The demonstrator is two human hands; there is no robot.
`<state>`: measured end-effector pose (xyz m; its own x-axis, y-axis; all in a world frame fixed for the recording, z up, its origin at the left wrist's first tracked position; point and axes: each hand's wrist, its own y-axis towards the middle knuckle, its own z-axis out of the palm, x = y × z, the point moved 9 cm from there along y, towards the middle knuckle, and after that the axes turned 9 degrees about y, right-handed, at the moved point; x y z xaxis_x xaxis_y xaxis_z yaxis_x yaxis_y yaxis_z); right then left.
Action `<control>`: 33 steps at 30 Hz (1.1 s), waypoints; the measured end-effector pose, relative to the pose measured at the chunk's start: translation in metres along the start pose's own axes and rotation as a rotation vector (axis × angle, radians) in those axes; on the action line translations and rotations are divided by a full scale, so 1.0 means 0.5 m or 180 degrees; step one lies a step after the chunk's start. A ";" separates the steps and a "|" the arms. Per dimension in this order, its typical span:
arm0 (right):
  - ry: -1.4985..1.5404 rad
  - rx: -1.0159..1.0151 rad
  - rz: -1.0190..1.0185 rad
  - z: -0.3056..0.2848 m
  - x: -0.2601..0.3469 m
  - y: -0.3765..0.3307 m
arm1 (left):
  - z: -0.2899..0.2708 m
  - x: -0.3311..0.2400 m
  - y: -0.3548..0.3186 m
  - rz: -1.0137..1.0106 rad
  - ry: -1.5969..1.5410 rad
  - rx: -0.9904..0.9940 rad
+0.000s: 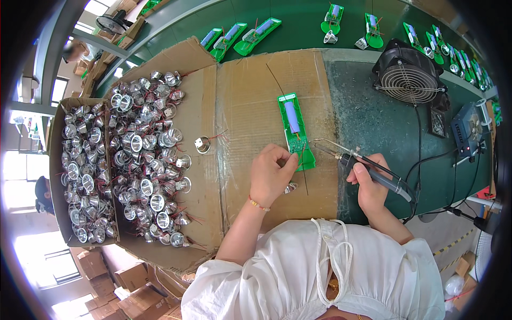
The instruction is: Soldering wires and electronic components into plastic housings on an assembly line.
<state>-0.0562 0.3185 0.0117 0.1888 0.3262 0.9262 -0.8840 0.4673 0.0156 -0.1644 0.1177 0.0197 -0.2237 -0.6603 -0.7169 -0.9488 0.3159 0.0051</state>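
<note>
- We are working at a table (373,122) covered partly by flattened cardboard (250,96), with a box and heap of silver reflector cups (144,154) spread well apart on our left.
- We are soldering, by our judgement: the green circuit board (296,131), carrying a blue-violet cell, is lying on the cardboard just ahead of both hands.
- Our left hand (271,176) is pressing down at the board's near end, its grip closed with fingertips pinching something small there; we cannot tell whether it is a wire or the board's edge.
- Our right hand (370,184) is wrapping its grip fully around the soldering iron (368,166), whose tip is sitting beside the board's near right edge.
- The next move is calling for a steady tip on the joint while the left hand is keeping the board from sliding.
- One loose reflector cup (201,144) is lying apart on the cardboard.
</note>
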 end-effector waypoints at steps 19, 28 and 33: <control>-0.0502 0.0295 -0.0116 0.031 -0.005 -0.001 | 0.011 -0.012 -0.010 0.0288 0.0173 0.0007; -0.0612 0.0312 -0.0086 0.030 -0.014 0.000 | 0.017 -0.010 -0.005 0.0179 0.0185 0.0027; -0.0394 0.0165 -0.0110 0.024 -0.006 -0.004 | 0.017 -0.007 -0.003 0.0136 0.0206 0.0046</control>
<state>-0.0601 0.3065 0.0133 0.1681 0.2054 0.9641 -0.8994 0.4322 0.0647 -0.1604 0.1254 0.0163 -0.2783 -0.6886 -0.6696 -0.9349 0.3541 0.0245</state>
